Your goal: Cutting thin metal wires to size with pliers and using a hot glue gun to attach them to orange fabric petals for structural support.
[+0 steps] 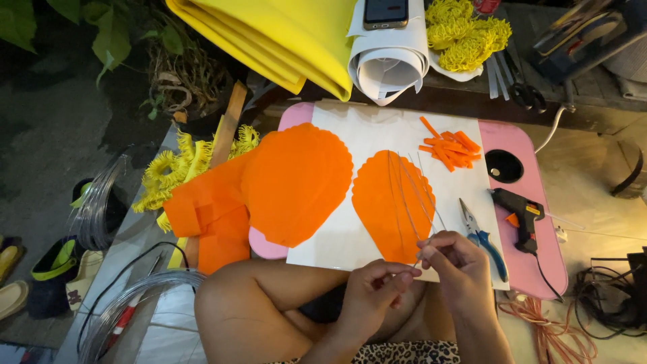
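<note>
My left hand (374,291) and my right hand (453,264) meet at the near edge of a white sheet (397,131) on a small pink table (522,232). Both pinch the near ends of several thin wires (408,195), which run away from me over an orange scalloped foam petal (391,205). A larger orange petal (296,182) lies to its left, overhanging the table. Blue-handled pliers (482,236) lie just right of my right hand.
A glue gun (519,205) rests on the table's right side, cut orange strips (450,149) at the far end. Yellow foam sheets (269,37), a white roll (387,61) with a phone (385,12) and yellow frilly flowers (465,34) sit beyond. Wire coils (128,310) lie left.
</note>
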